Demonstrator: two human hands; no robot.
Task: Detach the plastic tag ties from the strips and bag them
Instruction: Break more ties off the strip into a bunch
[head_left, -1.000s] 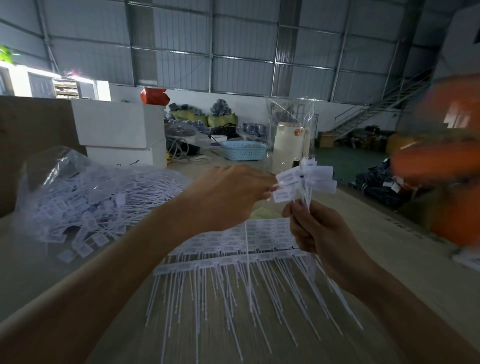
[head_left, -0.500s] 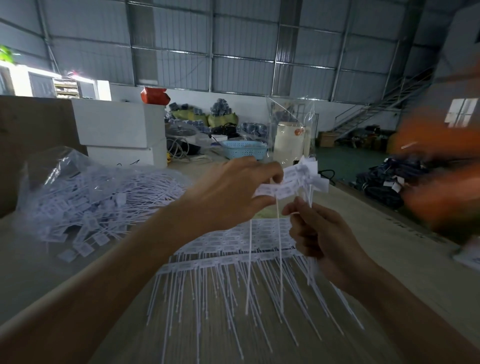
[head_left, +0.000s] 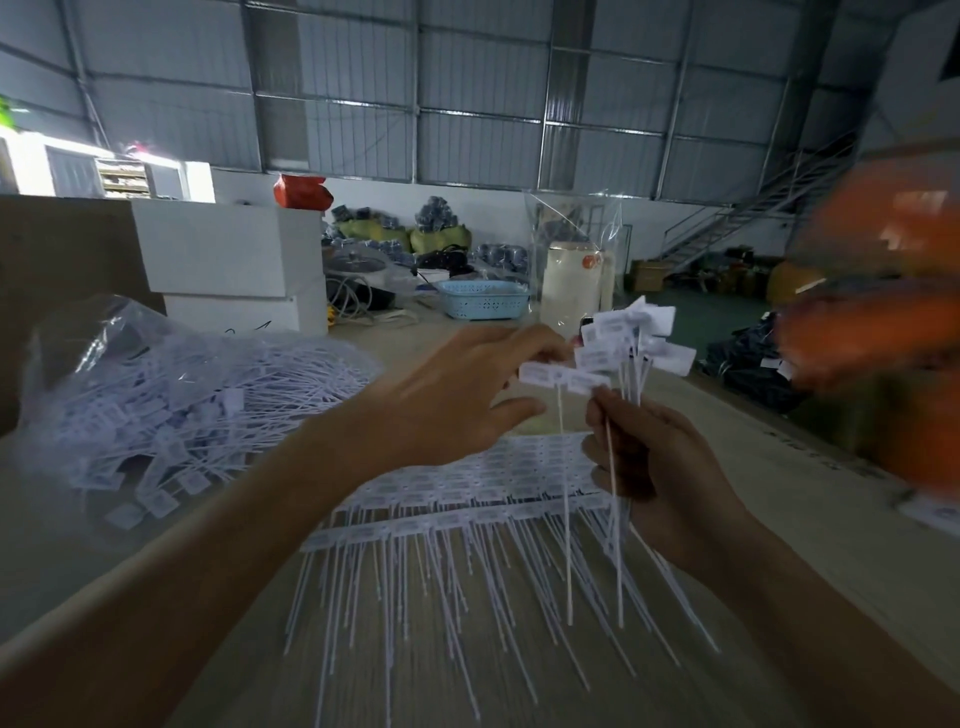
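Observation:
My right hand (head_left: 654, 467) grips a bunch of detached white tag ties (head_left: 636, 340) by their thin tails, the flat tag heads fanned out above it. My left hand (head_left: 457, 400) pinches the heads of a short strip of tag ties (head_left: 563, 375) and holds it against the bunch; its tails hang down. Strips of joined tag ties (head_left: 457, 499) lie in rows on the table below both hands. A clear plastic bag (head_left: 156, 395) stuffed with loose ties lies at the left.
White boxes (head_left: 228, 260) stand behind the bag, next to a brown board at the far left. A blue basket (head_left: 483, 299) and a cream container (head_left: 569, 283) stand at the table's far end. A blurred orange shape (head_left: 872, 332) fills the right edge.
My left hand has brought a short strip of ties up from below to the bunch in my right hand. The blurred orange shape at the right keeps shifting.

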